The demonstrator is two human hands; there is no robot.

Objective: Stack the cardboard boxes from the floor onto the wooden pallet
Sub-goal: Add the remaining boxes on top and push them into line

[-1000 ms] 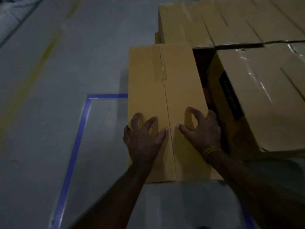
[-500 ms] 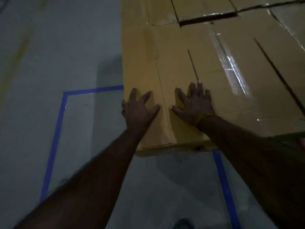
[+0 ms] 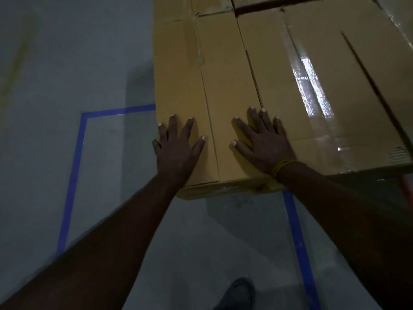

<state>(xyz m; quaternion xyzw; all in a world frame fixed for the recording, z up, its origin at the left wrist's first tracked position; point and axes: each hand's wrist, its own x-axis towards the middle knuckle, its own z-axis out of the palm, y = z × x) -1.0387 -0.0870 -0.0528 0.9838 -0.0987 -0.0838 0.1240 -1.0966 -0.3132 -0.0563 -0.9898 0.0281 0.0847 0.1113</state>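
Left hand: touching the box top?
Touching. Head view shows the left hand lying flat, fingers spread, on the box top, no gap visible.

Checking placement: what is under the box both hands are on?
The box juts past whatever carries it, with gray floor below its near edge. Both flat hands, left and right, press its top. Any pallet is hidden.

The narrow box [image 3: 207, 104] is the landmark. Both hands lie flat on its top at the near end, left hand [image 3: 178, 148] left of the seam, right hand [image 3: 266, 144] right. The taped box [image 3: 335, 86] sits touching its right side. Floor tape [image 3: 73, 175] runs left of it, and a shoe [image 3: 237, 294] stands on the floor before it.
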